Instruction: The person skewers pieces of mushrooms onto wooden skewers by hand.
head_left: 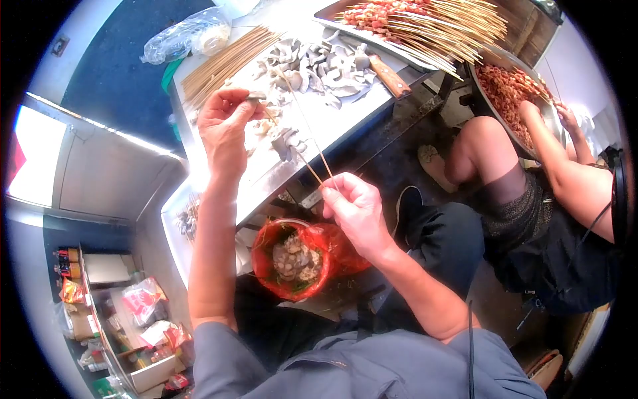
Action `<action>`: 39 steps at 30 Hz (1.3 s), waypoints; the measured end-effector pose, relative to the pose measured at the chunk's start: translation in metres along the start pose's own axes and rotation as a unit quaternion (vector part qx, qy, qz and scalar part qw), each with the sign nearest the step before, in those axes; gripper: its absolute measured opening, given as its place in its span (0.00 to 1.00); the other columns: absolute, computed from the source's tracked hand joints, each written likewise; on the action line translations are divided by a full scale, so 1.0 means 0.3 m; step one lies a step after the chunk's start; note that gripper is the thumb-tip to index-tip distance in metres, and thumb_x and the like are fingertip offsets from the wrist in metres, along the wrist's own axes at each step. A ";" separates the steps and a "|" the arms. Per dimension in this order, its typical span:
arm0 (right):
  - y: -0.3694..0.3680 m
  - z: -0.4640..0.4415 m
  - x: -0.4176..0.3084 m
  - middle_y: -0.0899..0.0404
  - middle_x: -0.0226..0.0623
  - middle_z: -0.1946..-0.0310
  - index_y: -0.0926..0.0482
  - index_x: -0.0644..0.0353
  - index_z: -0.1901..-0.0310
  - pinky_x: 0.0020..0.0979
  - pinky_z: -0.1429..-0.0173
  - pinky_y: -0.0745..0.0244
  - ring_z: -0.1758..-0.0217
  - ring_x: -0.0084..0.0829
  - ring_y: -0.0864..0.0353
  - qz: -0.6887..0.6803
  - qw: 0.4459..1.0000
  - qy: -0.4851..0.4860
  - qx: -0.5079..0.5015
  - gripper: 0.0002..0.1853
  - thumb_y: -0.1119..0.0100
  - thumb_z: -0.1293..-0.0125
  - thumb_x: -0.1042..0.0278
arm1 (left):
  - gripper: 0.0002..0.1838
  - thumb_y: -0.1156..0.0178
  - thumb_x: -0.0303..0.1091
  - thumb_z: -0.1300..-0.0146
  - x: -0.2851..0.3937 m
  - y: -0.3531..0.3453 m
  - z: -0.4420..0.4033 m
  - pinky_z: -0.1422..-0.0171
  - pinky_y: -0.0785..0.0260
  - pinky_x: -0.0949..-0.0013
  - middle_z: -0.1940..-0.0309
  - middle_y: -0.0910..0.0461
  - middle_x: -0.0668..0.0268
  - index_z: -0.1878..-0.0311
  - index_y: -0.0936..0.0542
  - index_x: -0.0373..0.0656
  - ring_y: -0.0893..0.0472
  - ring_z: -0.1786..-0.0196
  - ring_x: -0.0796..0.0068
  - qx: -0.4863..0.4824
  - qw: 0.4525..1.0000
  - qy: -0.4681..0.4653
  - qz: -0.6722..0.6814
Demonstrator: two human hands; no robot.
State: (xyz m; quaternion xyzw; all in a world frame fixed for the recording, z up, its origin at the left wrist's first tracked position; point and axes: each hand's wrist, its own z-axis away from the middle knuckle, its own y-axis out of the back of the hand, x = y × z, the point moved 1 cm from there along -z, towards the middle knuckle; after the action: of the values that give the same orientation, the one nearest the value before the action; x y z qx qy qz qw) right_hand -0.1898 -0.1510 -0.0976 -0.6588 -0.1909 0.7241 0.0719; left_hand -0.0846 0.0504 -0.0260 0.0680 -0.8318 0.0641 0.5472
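Note:
My left hand [224, 126] is closed in a pinch on a small grey mushroom piece [255, 96], held above the white table. In my right hand [355, 209], the thumb and fingers grip the lower ends of two bamboo skewers [311, 120]. One skewer looks bare. The other carries a grey mushroom piece [286, 143] partway along, and its far end reaches near my left fingers. A pile of torn grey mushrooms [332, 70] lies on the white table [335, 133] beyond my hands. Beside the pile rests a knife with a wooden handle [390, 76].
Bundled bare skewers [229, 63] lie at the table's left, near a clear plastic bag [189, 36]. A tray holds skewered meat [392, 16]. Below stands a red-lined bucket [266, 269] with scraps. At right, another person's hands [531, 116] work over a bowl of meat [505, 96].

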 end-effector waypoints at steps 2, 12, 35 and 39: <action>0.002 0.000 0.002 0.25 0.24 0.78 0.22 0.65 0.65 0.19 0.72 0.34 0.76 0.13 0.29 -0.002 1.000 0.004 0.004 0.06 0.45 0.30 0.73 | 0.07 0.40 0.19 0.38 -0.007 0.002 0.005 0.54 0.24 0.70 0.64 0.18 0.61 0.57 0.21 0.35 0.18 0.64 0.72 -0.020 1.000 0.018 0.013; 0.025 -0.003 -0.014 0.25 0.25 0.78 0.22 0.65 0.63 0.20 0.70 0.32 0.75 0.14 0.28 0.005 1.000 -0.011 0.028 0.06 0.46 0.29 0.73 | 0.12 0.45 0.21 0.43 -0.001 -0.020 0.015 0.49 0.27 0.73 0.62 0.16 0.63 0.58 0.17 0.34 0.19 0.59 0.77 -0.123 0.987 0.094 -0.043; 0.030 -0.002 -0.056 0.25 0.24 0.77 0.22 0.66 0.63 0.19 0.70 0.33 0.75 0.13 0.29 -0.011 0.999 0.005 0.031 0.06 0.46 0.29 0.74 | 0.04 0.38 0.24 0.40 -0.103 -0.037 -0.212 0.63 0.31 0.73 0.68 0.20 0.63 0.62 0.19 0.38 0.23 0.70 0.78 -0.102 0.884 -0.104 -0.444; 0.018 0.000 -0.044 0.25 0.24 0.77 0.22 0.66 0.63 0.20 0.70 0.32 0.75 0.14 0.28 -0.002 1.000 -0.001 0.026 0.06 0.46 0.29 0.74 | 0.08 0.40 0.24 0.36 -0.074 -0.015 -0.128 0.59 0.26 0.75 0.64 0.19 0.62 0.55 0.22 0.33 0.20 0.66 0.77 -0.028 0.992 0.024 -0.123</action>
State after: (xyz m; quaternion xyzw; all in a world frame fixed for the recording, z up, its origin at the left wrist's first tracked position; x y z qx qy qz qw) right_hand -0.1875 -0.1606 -0.0875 -0.6558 -0.1733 0.7292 0.0909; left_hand -0.0404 0.0538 -0.0313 0.1533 -0.8052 -0.0254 0.5723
